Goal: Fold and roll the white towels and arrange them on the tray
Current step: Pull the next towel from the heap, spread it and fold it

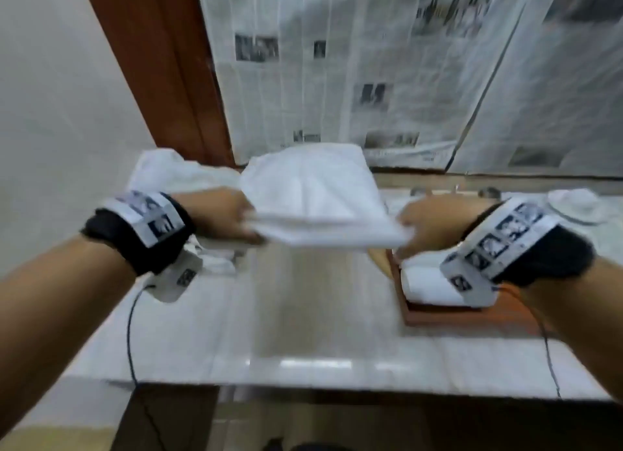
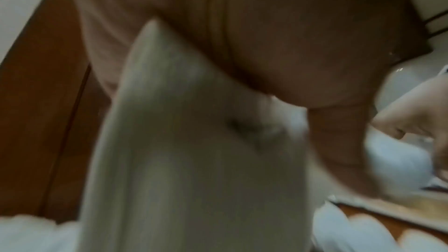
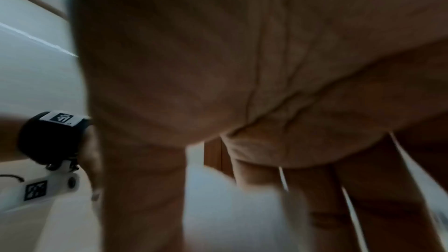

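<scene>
A folded white towel (image 1: 313, 197) hangs in the air above the counter, held at its near corners by both hands. My left hand (image 1: 236, 214) grips its left edge and my right hand (image 1: 424, 223) grips its right edge. In the left wrist view the towel (image 2: 194, 160) drapes down from the palm, blurred. In the right wrist view the fingers (image 3: 315, 189) curl over white cloth (image 3: 230, 208). A brown wooden tray (image 1: 438, 312) sits at the right with a rolled white towel (image 1: 428, 282) in it, partly hidden by my right wrist.
A heap of loose white towels (image 1: 168, 174) lies at the back left of the pale counter (image 1: 286, 315). A round white dish (image 1: 576, 204) stands at the far right. Newspaper sheets (image 1: 371, 63) cover the wall behind, beside a brown door frame (image 1: 161, 63).
</scene>
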Available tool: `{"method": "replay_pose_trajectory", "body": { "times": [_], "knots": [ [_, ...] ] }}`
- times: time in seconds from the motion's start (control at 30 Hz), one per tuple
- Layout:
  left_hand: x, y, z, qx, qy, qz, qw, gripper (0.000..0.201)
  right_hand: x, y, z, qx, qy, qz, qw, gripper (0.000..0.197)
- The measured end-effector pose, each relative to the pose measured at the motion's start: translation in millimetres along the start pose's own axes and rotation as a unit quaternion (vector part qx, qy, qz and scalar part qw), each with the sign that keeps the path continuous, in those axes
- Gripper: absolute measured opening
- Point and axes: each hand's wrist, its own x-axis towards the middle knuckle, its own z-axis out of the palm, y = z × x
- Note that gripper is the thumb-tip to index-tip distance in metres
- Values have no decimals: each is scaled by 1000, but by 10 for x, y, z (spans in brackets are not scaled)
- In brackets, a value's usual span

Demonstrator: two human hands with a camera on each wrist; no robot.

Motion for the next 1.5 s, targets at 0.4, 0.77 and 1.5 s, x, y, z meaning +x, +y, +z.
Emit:
{"method": "replay_pose_trajectory", "body": {
  "times": [0.4,0.77,1.5],
  "knots": [
    [126,330,2444,-101,-118,-75,985,55,578,-941,2218,41,-74,-36,996,53],
    [653,-214,2224,-78,24,-118,990,46,1291,-887,1898,128,-21,-23,991,60],
    [2461,-1572,1286,149,-86,-198,965,32,3188,-805,1198,105,-31,82,991,71]
  ]
}}
